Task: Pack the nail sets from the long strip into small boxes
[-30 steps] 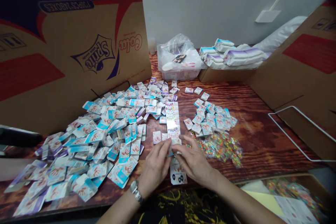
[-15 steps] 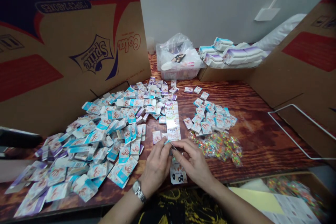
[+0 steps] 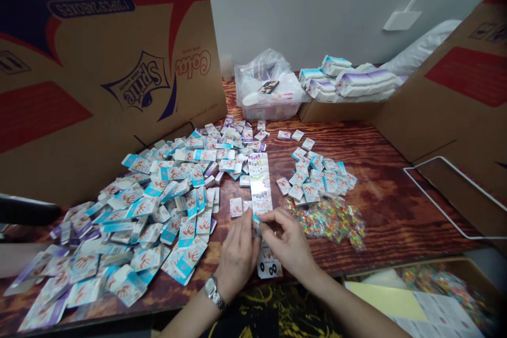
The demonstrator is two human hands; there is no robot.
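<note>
"Where is the small box?"

"At the near side of the table [image 3: 380, 163], in front of the seated worker: a small box [image 3: 256, 218], blue showing at its top, held up between two bare hands."

"And the grip?"

"The right hand [image 3: 287, 243] pinches at the box's upper end, thumb and forefinger closed to a narrow gap around it. The left hand [image 3: 237, 248], a silver watch [image 3: 211, 288] on its wrist, holds the box from the other side, fingers drawn together. Its thumb is hidden, so how firmly it presses I cannot tell."

"What lies under them?"

"A printed strip [image 3: 260, 179] runs away from the fingertips across the wood. Nearer the edge, below the hands, a printed end with black rings [image 3: 270, 269] shows; whether the two are one piece, I cannot tell."

"And around?"

"A wide pile of boxes [image 3: 144, 206], blue, white and purple, spreads to the left, many with flaps open. One box lies flat [image 3: 236, 207] just beyond the left fingertips. To the right sits a smaller cluster of boxes [image 3: 311, 193], with bright clear packets [image 3: 330, 219] right beside it."

"Behind?"

"A clear tub [image 3: 271, 111] stands at the back, and a tall carton [image 3: 79, 63] rises on the left."
</note>
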